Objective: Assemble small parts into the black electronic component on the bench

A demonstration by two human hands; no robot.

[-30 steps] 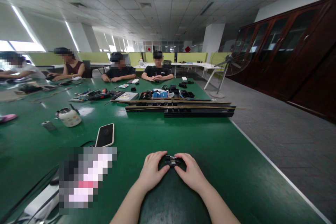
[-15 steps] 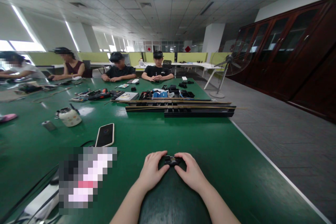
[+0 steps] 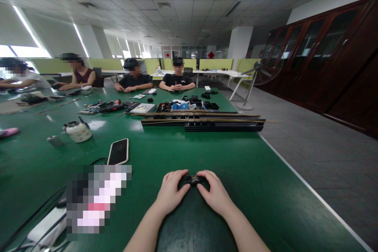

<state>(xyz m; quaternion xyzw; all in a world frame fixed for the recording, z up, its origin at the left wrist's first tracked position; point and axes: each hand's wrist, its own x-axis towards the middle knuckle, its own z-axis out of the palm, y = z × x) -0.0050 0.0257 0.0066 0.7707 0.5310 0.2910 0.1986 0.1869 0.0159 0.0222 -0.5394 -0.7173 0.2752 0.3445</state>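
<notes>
Between my hands, low on the green table (image 3: 153,153), is a small black object (image 3: 193,180) with yellowish metallic detail on top. Its exact kind is too small to make out. My left hand (image 3: 173,189) grips its left end, thumb in front and fingers behind. On the other end, my right hand (image 3: 213,191) holds it in the same way. The fingertips partly cover both ends of the object. Both forearms rest close to the tabletop.
Left of my hands lie a phone (image 3: 118,152), a blurred-out patch and a white power strip (image 3: 47,224) with cables. A cream pot (image 3: 78,131) stands beyond them. Black rails (image 3: 224,126) with thin rods lie ahead, before tools and parts. Several people sit at the far side.
Almost nothing differs. The black object seems tilted very slightly between my fingers, and my hands stay in the same place.
</notes>
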